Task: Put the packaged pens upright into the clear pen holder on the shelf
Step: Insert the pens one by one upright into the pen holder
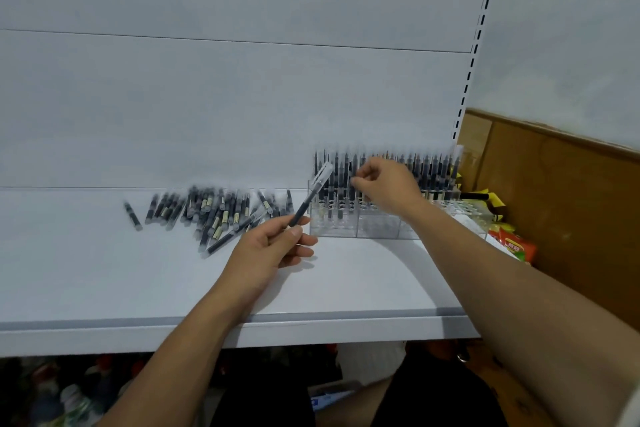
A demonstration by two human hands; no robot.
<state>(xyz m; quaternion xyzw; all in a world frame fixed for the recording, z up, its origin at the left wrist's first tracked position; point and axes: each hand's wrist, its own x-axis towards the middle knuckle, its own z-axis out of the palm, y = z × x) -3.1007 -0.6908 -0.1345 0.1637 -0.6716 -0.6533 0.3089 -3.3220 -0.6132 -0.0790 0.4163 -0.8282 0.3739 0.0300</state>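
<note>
Pens (214, 211) lie in a loose heap on the white shelf (346, 288), left of the clear pen holder (374, 229). The left hand (273, 248) pinches one pen (313, 194), tilted toward the holder. The right hand (384, 184) curls its fingers (358, 184) among the upright pens (433, 170) in the holder; whether they grip one, I cannot tell.

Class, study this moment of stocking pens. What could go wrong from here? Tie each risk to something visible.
1. The right hand reaches among the upright pens crowded in the clear pen holder; it could knock neighbours askew.
2. The left hand has its grip low on a held pen, so the long free end might swing against the holder.
3. The loose pile on the shelf might roll if bumped.
</note>
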